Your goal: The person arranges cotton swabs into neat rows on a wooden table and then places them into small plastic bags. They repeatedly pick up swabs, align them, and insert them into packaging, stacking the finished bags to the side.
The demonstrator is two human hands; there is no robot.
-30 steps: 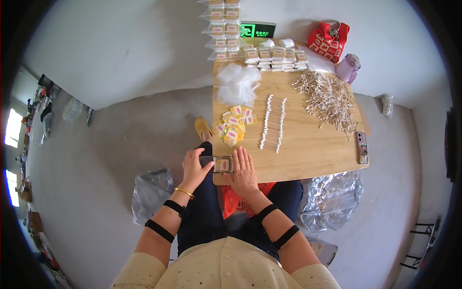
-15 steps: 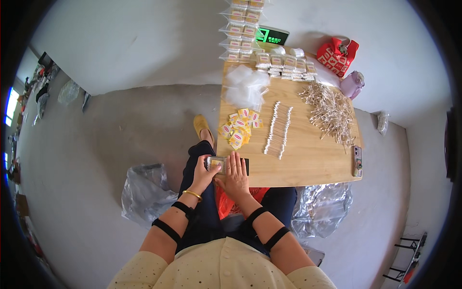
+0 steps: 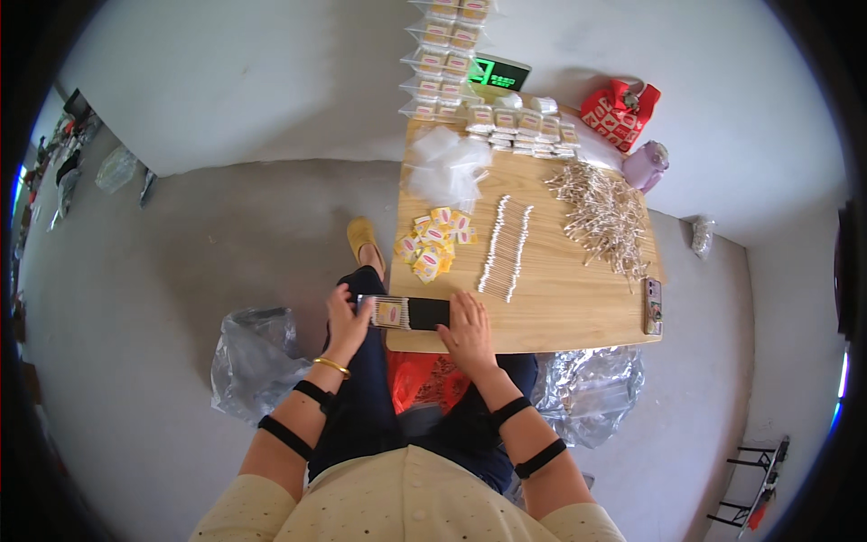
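Head view showed a swab pack [image 3: 390, 313] and black strip [image 3: 429, 314] at the near left corner of the table [image 3: 560, 325], long axis left to right, the pack's sticks pointing toward the table's far side, its left end past the edge. The left hand [image 3: 344, 329] curved round that end, its grip impossible to tell; the right hand [image 3: 468, 332] lay against the strip's right end, fingers straight, unclenched. Farther up lay yellow cards [image 3: 432, 248] and a swab row [image 3: 508, 247].

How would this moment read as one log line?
left hand: at swab bundle | right hand: at right end of black strip | nearby: yellow cards, swab row
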